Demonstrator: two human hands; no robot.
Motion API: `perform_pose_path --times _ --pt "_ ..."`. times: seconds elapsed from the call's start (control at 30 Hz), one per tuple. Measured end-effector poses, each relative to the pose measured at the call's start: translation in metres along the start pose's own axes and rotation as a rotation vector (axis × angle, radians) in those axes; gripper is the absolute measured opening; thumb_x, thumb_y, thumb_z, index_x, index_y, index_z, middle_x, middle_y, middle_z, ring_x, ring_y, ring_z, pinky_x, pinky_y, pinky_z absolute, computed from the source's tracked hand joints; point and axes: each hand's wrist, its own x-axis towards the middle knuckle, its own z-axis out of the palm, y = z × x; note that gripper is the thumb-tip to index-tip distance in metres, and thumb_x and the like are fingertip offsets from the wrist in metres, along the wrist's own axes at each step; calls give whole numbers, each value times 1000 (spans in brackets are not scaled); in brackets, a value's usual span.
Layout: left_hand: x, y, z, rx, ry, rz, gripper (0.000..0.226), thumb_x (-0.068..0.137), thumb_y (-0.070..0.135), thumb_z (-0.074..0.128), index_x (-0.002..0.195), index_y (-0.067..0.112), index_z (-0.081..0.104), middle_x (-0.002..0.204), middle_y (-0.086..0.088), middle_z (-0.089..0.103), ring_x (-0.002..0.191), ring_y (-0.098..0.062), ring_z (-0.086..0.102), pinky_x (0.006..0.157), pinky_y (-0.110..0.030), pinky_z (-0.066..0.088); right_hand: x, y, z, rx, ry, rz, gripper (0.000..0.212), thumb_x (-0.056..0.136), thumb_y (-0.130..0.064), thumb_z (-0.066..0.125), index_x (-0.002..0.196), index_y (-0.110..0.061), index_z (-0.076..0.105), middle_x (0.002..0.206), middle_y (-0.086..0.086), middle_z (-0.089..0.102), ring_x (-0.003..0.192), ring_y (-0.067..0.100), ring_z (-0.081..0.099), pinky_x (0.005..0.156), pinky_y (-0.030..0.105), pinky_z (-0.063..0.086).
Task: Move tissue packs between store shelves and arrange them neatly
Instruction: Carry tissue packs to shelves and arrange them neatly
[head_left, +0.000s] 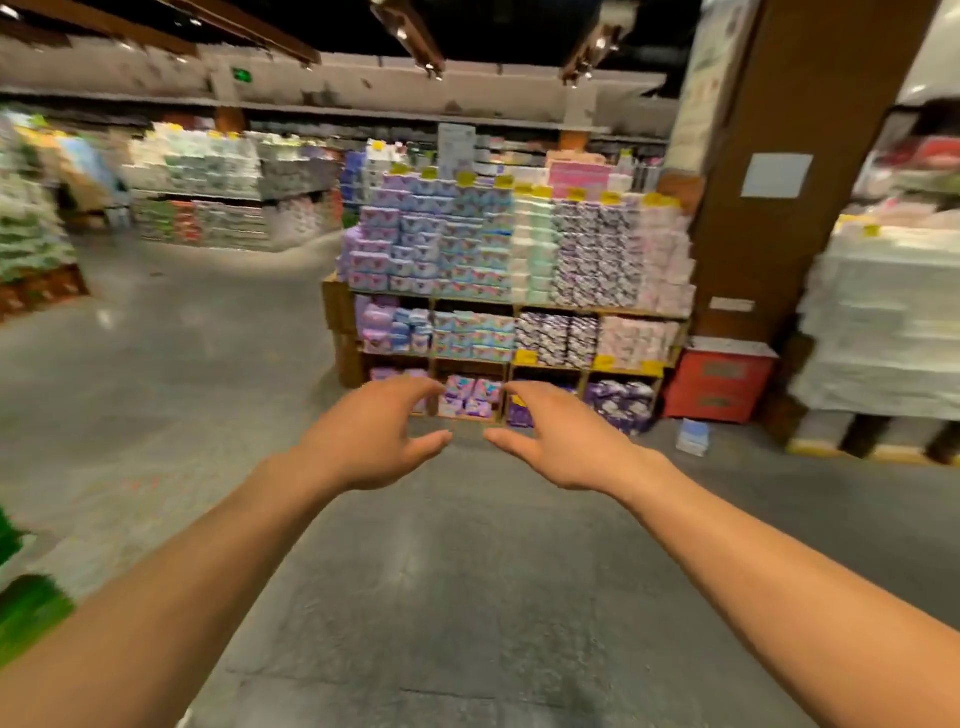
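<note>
Hands are held out in front, over the grey floor (415, 597). The left hand (371, 436) and the right hand (563, 441) are seen side by side with a gap between them. Fingers are loosely bent and thumbs are spread wide; nothing is held in either hand. The tissue packs (467, 244) are stacked far past the fingertips, on a wooden shelf (336, 312). To the right of the right hand, a red box (719, 384) is set beside a brown pillar (789, 104), and one pale pack (693, 436) is seen on the floor nearby.
</note>
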Motion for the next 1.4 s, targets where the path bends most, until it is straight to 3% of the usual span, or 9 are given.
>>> perform_pose_path --times 0.2,0.37,0.47,0.67,0.8,0.97,1.1,1.27,1.4 --pt "156 35 102 -14 -145 231 81 88 66 58 153 22 39 155 -2 44 142 -20 41 116 -33 33 30 144 -1 -87 -11 219 80 95 -67 48 156 -17 31 159 7 38 145 27 35 117 46 34" --pt "290 76 181 67 -293 413 121 62 98 4 161 28 10 168 -6 11 155 -26 8 125 -46 14 63 258 -14 -116 -66 488 86 95 -73 38 161 -23 17 169 4 14 156 27 10 123 59 18" --pt "366 102 236 75 -343 468 133 47 102 -18 160 34 -7 169 -1 -10 155 -27 -12 124 -55 -1 71 326 -14 -89 -101 673 87 94 -76 28 163 -27 8 171 3 -5 156 31 -8 122 65 2" --pt "484 161 354 38 -475 556 110 50 101 -18 142 43 -35 163 0 -29 148 -26 -32 119 -56 -18 78 467 21 31 -91 955 110 66 -92 -1 162 -38 -2 166 -1 -27 151 31 -30 118 66 -15" --pt "565 207 435 93 -565 566 103 69 93 3 151 39 -27 162 1 -30 149 -26 -30 117 -55 -21 96 580 32 93 -79 1004 138 41 -101 -18 162 -36 -2 167 0 -26 153 31 -25 119 64 -7" --pt "669 260 507 54 -599 493 108 65 95 -1 156 38 -18 157 5 -33 145 -20 -34 118 -55 -22 139 719 11 205 -146 1006 94 86 -83 16 162 -31 -3 167 2 -24 153 30 -25 119 62 -12" --pt "749 296 550 39 -607 427 106 68 93 -2 157 37 -16 157 5 -31 144 -20 -34 118 -54 -22 177 817 -18 180 -204 953 111 69 -90 4 162 -30 -5 167 2 -24 152 30 -26 120 63 -14" --pt "841 321 613 -21 -652 353 103 73 90 5 159 35 -13 165 -1 -23 150 -24 -28 118 -54 -20 229 928 -24 200 -256 928 91 90 -80 20 162 -30 -5 168 3 -21 153 30 -24 121 63 -10" --pt "928 332 674 -52 -666 323 103 74 89 6 159 34 -13 167 -2 -17 152 -24 -21 119 -51 -17 283 1026 -9 208 -268 940 89 92 -79 23 161 -33 -9 168 1 -20 154 29 -23 123 59 -9"
